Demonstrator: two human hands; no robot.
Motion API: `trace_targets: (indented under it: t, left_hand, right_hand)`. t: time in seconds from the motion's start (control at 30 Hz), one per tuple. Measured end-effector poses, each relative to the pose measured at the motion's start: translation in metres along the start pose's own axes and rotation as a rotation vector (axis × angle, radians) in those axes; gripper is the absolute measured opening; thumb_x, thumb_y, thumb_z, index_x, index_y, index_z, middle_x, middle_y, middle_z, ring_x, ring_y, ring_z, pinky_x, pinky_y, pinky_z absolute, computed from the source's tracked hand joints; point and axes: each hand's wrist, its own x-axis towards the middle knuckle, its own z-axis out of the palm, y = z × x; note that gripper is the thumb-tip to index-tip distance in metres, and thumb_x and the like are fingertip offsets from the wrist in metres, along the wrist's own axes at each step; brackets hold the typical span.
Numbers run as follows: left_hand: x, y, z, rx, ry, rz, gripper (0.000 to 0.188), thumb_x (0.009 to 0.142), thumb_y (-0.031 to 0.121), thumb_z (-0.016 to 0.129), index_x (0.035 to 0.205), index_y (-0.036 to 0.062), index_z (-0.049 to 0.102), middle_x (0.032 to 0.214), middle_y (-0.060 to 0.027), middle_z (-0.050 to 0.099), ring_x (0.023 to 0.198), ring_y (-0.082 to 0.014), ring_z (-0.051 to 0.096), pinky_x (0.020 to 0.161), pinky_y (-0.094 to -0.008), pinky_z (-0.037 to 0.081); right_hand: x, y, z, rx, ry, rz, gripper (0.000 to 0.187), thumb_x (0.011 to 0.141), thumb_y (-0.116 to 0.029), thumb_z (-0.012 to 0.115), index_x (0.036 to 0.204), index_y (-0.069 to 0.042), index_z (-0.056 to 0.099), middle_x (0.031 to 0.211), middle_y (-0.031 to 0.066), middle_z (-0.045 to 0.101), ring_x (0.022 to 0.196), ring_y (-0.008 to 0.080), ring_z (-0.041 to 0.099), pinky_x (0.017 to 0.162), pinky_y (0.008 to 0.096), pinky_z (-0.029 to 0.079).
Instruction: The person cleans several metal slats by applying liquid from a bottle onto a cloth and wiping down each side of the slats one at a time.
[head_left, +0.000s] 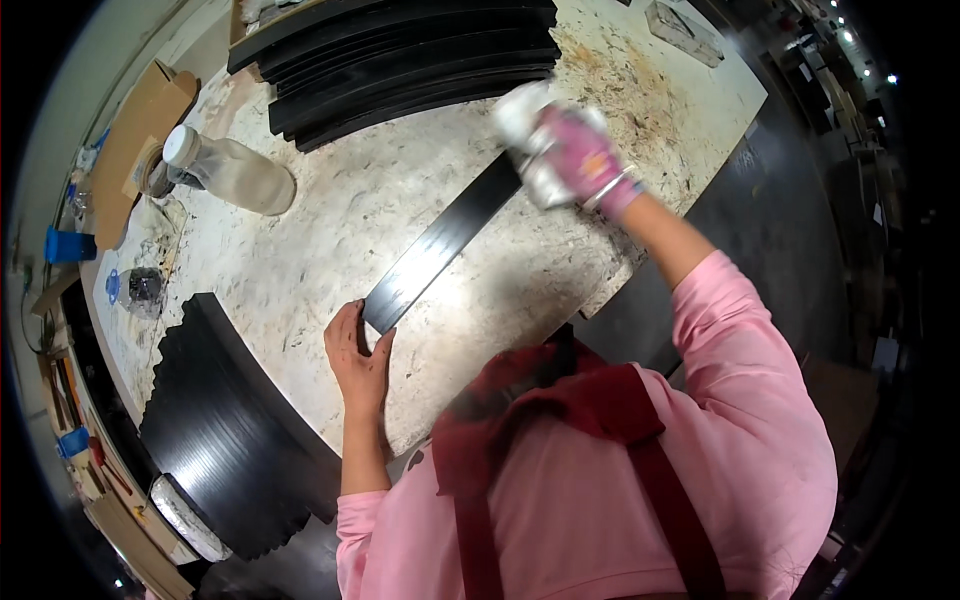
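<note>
A black strip [440, 245] lies slantwise across the middle of a stained white table [340, 220]. The left hand [357, 362], bare, grasps its near end between thumb and fingers. The right hand [585, 158], in a pink glove and blurred, clasps a white cloth [522, 115] at the strip's far end. Beyond lies a stack of black strips [410, 75]; a white-capped bottle [245, 178] stands to the left, above a fanned black row [235, 430].
</note>
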Motion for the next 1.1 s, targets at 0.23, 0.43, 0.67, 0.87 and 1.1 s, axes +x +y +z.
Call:
trace_targets:
  t: [0.23,0.43,0.67,0.87,1.1]
  left_hand:
    - [0.001,-0.006,0.001,0.062,0.033,0.072,0.059,0.068,0.017,0.079,0.121,0.0022,0.056,0.118,-0.0141,0.059,0.109,-0.0328,0.051,0.095,-0.0396,0.04]
    - [0.002,0.004,0.001,-0.027,0.063,-0.083,0.089,0.068,0.017,0.081,0.141,-0.0015,0.034,0.115,-0.0122,0.061,0.104,-0.0311,0.053,0.092,-0.0385,0.042]
    - [-0.002,0.002,0.001,-0.203,0.093,-0.106,0.083,0.068,0.014,0.081,0.138,0.002,0.039,0.111,-0.0115,0.06,0.103,-0.0293,0.053,0.091,-0.0374,0.042]
    - [-0.003,0.006,-0.013,-0.274,-0.017,-0.01,0.031,0.083,0.023,0.068,0.106,0.0022,0.063,0.095,-0.0102,0.062,0.09,-0.0277,0.056,0.085,-0.0348,0.044]
    - [-0.005,0.001,-0.029,-1.193,-0.249,-0.829,0.047,0.098,0.042,0.045,0.105,-0.0037,0.051,0.082,-0.0122,0.062,0.089,-0.0291,0.069,0.071,-0.0297,0.058]
  right_hand:
    - [0.019,0.013,0.012,0.035,-0.069,0.164,0.024,0.081,-0.01,0.053,0.103,-0.009,0.062,0.101,0.0165,0.063,0.091,0.0309,0.062,0.076,0.0423,0.051]
    - [-0.047,-0.181,0.073,0.051,-0.314,-0.556,0.019,0.086,-0.026,0.056,0.094,-0.011,0.063,0.101,0.0124,0.063,0.089,0.0269,0.062,0.076,0.0377,0.052]
    - [-0.018,-0.073,0.097,0.215,-0.312,-0.091,0.031,0.096,-0.028,0.041,0.111,-0.009,0.059,0.105,0.014,0.062,0.098,0.0256,0.06,0.079,0.0354,0.054]
    - [0.03,0.11,-0.02,0.246,-0.036,0.446,0.055,0.08,-0.03,0.07,0.119,0.007,0.057,0.113,0.023,0.064,0.103,0.0326,0.062,0.089,0.0378,0.048]
    - [-0.002,-0.002,-0.026,0.539,0.027,0.071,0.026,0.084,-0.013,0.064,0.108,-0.002,0.065,0.106,0.0144,0.064,0.092,0.0226,0.063,0.085,0.0329,0.049]
